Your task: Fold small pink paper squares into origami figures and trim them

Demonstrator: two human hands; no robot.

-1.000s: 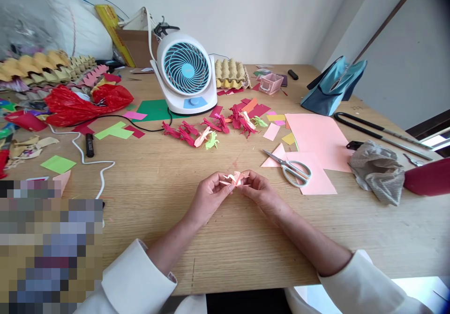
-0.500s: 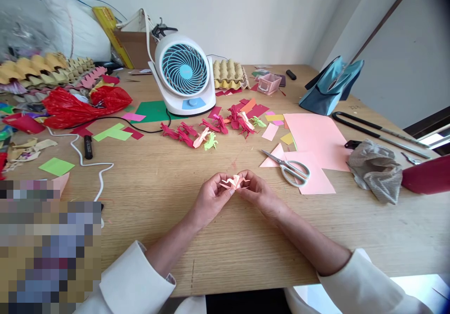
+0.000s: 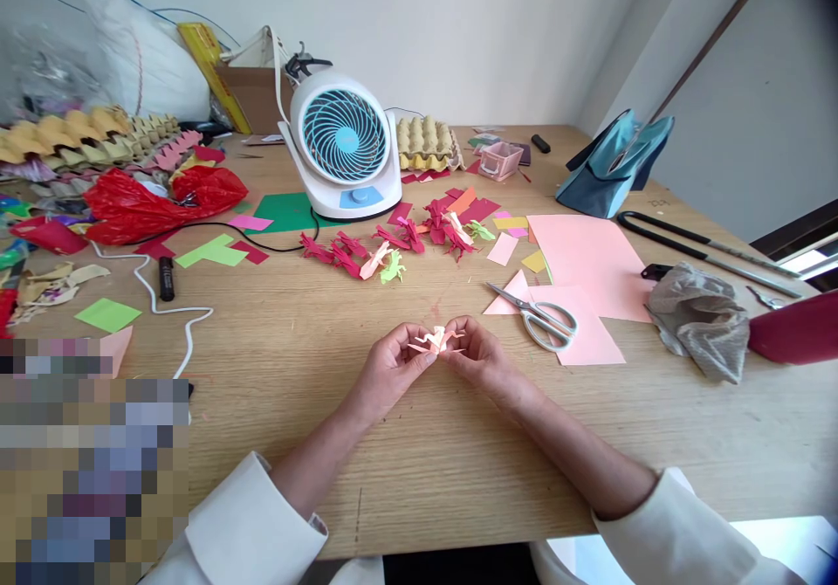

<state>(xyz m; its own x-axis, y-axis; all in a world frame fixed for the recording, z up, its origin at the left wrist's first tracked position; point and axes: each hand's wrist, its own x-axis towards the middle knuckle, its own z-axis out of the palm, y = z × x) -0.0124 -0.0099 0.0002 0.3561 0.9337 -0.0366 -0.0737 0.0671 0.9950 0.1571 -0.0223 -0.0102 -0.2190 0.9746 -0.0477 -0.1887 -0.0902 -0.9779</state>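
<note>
A pale peach origami figure (image 3: 437,340) with thin, leg-like points sits between my two hands above the near middle of the table. My left hand (image 3: 397,364) pinches its left side between thumb and fingers. From the other side my right hand (image 3: 479,354) pinches it too, and the fingertips almost meet. Several similar origami figures (image 3: 345,257), in red, pink and green, lie in a row beyond my hands. White-handled scissors (image 3: 543,319) rest slightly open on pink paper (image 3: 589,332) to the right.
A white fan (image 3: 346,144) stands behind the figures. Egg trays (image 3: 429,141), a red plastic bag (image 3: 137,205), a black marker (image 3: 166,278) and paper scraps (image 3: 213,251) lie around. On the right are a blue bag (image 3: 608,170), crumpled grey cloth (image 3: 700,314) and a red cylinder (image 3: 795,327).
The view has shifted very slightly, so the background sits a little lower. Both hands keep their pinch on the origami figure, almost unmoved.
</note>
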